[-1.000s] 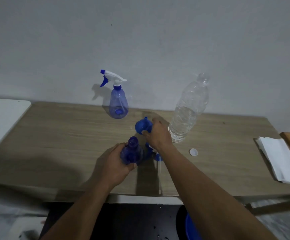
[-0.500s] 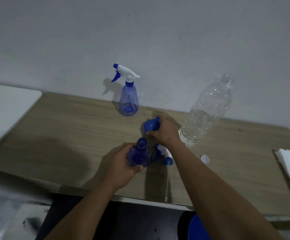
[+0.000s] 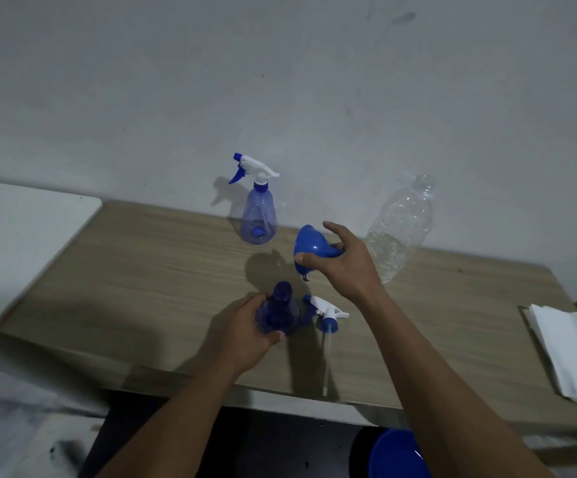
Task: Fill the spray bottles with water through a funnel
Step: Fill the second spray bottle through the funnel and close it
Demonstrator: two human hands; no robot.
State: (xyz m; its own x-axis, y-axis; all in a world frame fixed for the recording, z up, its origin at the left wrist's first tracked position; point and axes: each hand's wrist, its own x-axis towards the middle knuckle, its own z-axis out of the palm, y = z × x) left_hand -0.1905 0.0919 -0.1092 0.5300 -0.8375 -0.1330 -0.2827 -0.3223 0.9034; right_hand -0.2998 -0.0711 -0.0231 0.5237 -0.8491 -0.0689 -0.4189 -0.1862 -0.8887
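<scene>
- Table [image 3: 142,270] of light wood carries all things.
- Clear water bottle [image 3: 401,229] stands at the wall, on the right.
- Closed spray bottle [image 3: 259,215] stands at the wall, left of it.
- Open spray bottle [image 3: 280,312] stands near the front edge; left hand [image 3: 245,336] grips its body.
- Blue funnel [image 3: 311,246] is tilted above the table, right hand [image 3: 345,263] curled around it.
- Loose trigger head [image 3: 326,310] lies just beside the open bottle.

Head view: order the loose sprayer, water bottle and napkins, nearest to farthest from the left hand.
1. Loose sprayer, lying just right of the left hand.
2. Water bottle, farther back and right.
3. Napkins, at the far right edge.
</scene>
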